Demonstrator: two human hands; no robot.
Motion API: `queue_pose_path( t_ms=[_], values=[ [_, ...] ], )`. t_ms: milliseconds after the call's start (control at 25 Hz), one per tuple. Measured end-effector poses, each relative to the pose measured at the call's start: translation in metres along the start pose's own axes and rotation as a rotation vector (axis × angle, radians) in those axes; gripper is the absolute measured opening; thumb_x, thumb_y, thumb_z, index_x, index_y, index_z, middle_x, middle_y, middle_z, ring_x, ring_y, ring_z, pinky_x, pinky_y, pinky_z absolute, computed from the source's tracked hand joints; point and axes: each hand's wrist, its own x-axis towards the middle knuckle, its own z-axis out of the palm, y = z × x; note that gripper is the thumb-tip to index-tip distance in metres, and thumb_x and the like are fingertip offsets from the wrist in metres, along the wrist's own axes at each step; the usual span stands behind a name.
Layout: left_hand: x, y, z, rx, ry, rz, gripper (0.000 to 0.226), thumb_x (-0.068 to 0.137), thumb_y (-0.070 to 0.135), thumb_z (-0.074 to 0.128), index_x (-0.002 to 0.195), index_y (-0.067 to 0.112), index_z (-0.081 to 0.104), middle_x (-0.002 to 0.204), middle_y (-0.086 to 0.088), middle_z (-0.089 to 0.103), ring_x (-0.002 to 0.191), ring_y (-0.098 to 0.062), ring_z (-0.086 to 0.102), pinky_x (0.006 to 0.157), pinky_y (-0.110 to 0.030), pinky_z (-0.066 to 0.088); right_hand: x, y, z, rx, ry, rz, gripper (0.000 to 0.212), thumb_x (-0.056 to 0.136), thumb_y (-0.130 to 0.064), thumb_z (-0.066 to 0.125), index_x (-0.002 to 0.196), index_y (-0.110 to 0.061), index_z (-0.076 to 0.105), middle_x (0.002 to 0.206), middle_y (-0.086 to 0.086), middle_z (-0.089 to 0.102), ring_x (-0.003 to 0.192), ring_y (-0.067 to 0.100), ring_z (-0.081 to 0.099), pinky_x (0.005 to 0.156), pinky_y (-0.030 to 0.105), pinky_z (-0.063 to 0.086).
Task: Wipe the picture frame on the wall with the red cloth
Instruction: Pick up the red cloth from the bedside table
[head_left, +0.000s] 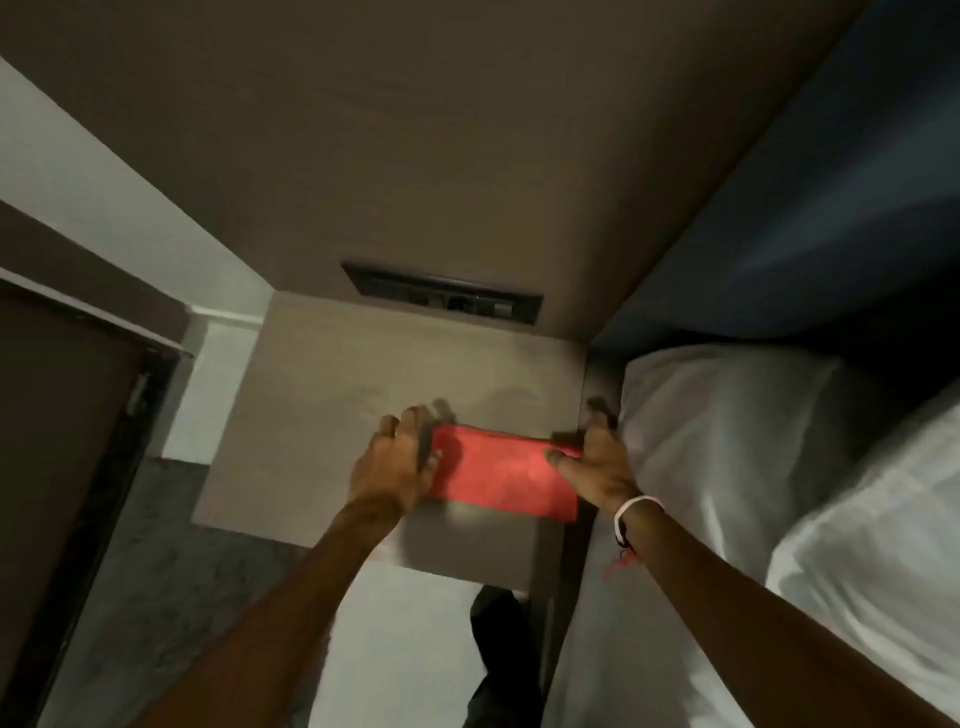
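Observation:
A red cloth (506, 473), folded into a flat rectangle, lies on the top of a beige bedside table (322, 395). My left hand (395, 462) rests on the cloth's left edge, fingers spread and curled over it. My right hand (597, 462) grips the cloth's right edge at the table's right side; a white band and a red thread sit on that wrist. No picture frame is in view.
A dark switch panel (441, 293) is set in the brown wall panel behind the table. A bed with a white pillow (727, 431) and white sheet lies to the right, under a dark blue headboard (831, 208). A dark door frame (78, 415) stands at left.

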Motion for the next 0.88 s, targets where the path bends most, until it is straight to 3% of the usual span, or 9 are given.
queue_pose_path(
  t_ms=[80, 160, 320, 480, 560, 640, 720, 880],
  values=[
    [0.017, -0.005, 0.025, -0.128, -0.056, -0.059, 0.063, 0.093, 0.041, 0.065, 0.145, 0.017, 0.04, 0.134, -0.018, 0.051, 0.121, -0.044, 0.058, 0.099, -0.05, 0.05, 0.014, 0.017, 0.012, -0.06, 0.009, 0.132, 0.081, 0.084, -0.024, 0.081, 0.148, -0.004, 0.036, 0.138, 0.019, 0.061, 0.13, 0.038, 0.057, 0.113, 0.041, 0.045],
    [0.027, -0.005, 0.044, -0.215, -0.098, -0.119, 0.071, 0.088, 0.039, 0.073, 0.146, 0.014, 0.041, 0.133, -0.02, 0.053, 0.12, -0.044, 0.059, 0.102, -0.048, 0.049, 0.025, 0.034, 0.022, 0.051, -0.02, 0.223, 0.08, 0.08, -0.02, 0.086, 0.143, -0.003, 0.041, 0.134, 0.021, 0.062, 0.127, 0.039, 0.06, 0.111, 0.046, 0.048],
    [0.039, -0.002, 0.07, -0.348, 0.006, -0.18, 0.079, 0.082, 0.018, 0.08, 0.149, 0.011, 0.038, 0.137, -0.025, 0.055, 0.123, -0.047, 0.058, 0.102, -0.047, 0.048, 0.033, 0.051, 0.036, 0.077, 0.03, 0.245, 0.087, 0.074, -0.015, 0.09, 0.144, -0.002, 0.041, 0.134, 0.023, 0.059, 0.126, 0.039, 0.058, 0.105, 0.039, 0.049],
    [0.047, -0.002, 0.071, -0.503, -0.044, -0.233, 0.063, 0.075, 0.01, 0.083, 0.134, 0.017, 0.063, 0.122, -0.017, 0.072, 0.114, -0.036, 0.068, 0.093, -0.037, 0.056, 0.03, 0.058, 0.039, 0.034, 0.076, 0.234, 0.048, 0.086, -0.007, 0.077, 0.129, 0.006, 0.06, 0.128, 0.028, 0.065, 0.122, 0.041, 0.062, 0.1, 0.036, 0.048],
    [0.043, 0.002, 0.06, -0.567, -0.061, -0.236, 0.047, 0.074, 0.01, 0.086, 0.119, 0.012, 0.074, 0.112, -0.016, 0.077, 0.107, -0.034, 0.072, 0.088, -0.036, 0.059, 0.025, 0.055, 0.03, 0.066, 0.103, 0.191, 0.032, 0.091, -0.002, 0.068, 0.121, 0.008, 0.064, 0.122, 0.029, 0.068, 0.117, 0.043, 0.064, 0.099, 0.04, 0.051],
    [0.039, 0.009, 0.042, -0.618, -0.02, -0.206, 0.037, 0.074, 0.006, 0.084, 0.111, 0.007, 0.076, 0.105, -0.016, 0.078, 0.099, -0.031, 0.073, 0.087, -0.037, 0.059, 0.018, 0.04, 0.017, 0.063, 0.117, 0.121, 0.026, 0.094, -0.004, 0.065, 0.119, 0.007, 0.067, 0.12, 0.027, 0.07, 0.114, 0.042, 0.066, 0.092, 0.035, 0.05],
    [0.032, 0.015, 0.015, -0.654, 0.056, -0.16, 0.034, 0.076, 0.002, 0.081, 0.108, 0.007, 0.075, 0.097, -0.01, 0.075, 0.088, -0.026, 0.069, 0.082, -0.032, 0.056, 0.008, 0.013, 0.004, 0.067, 0.143, 0.032, 0.031, 0.096, -0.008, 0.065, 0.126, 0.002, 0.064, 0.124, 0.023, 0.07, 0.116, 0.038, 0.066, 0.09, 0.03, 0.047],
    [0.004, 0.021, -0.067, -0.767, 0.18, -0.019, 0.025, 0.078, -0.006, 0.077, 0.094, 0.011, 0.067, 0.087, -0.005, 0.068, 0.077, -0.019, 0.061, 0.076, -0.029, 0.049, -0.031, -0.056, -0.025, 0.206, 0.19, -0.255, 0.042, 0.098, -0.012, 0.064, 0.138, -0.005, 0.054, 0.127, 0.018, 0.068, 0.116, 0.035, 0.065, 0.101, 0.041, 0.052]
  ],
)
